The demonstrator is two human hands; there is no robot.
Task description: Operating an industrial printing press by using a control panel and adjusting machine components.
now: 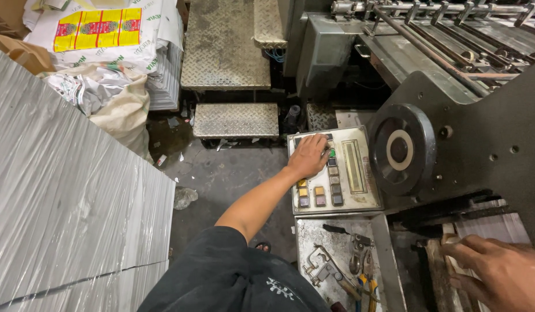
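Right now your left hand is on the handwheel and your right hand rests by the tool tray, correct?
Not quite. The head view shows the left hand on the button panel, not the handwheel. The right hand does rest by the tool tray.

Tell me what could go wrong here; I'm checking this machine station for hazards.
The left hand is on the control panel buttons while the right hand rests by the machine's feed edge; a start could catch fingers. Loose tools in the tray might snag.
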